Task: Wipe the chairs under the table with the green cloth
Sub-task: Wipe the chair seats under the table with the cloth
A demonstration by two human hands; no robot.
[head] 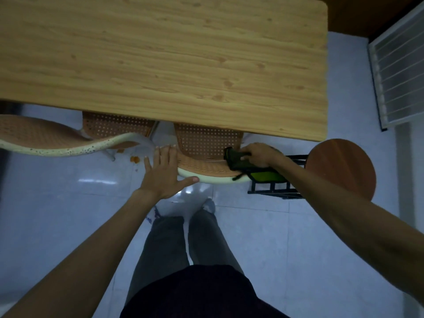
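1. Right hand (257, 154): closed on the green cloth (250, 168), pressing it onto the right end of the near chair's backrest top.
2. Left hand (165, 173): fingers spread flat, gripping nothing, braced on the left end of the same chair (206, 166).
3. Chair tucked under the table (160, 65); backrest rail running left to right, unwiped length lying leftward from the cloth toward the bracing hand.
4. Second chair (52, 138) farther left, well apart from the cloth, nearer the left hand.
5. Round stool (341, 168) just right of the wiping arm, likely obstruction.
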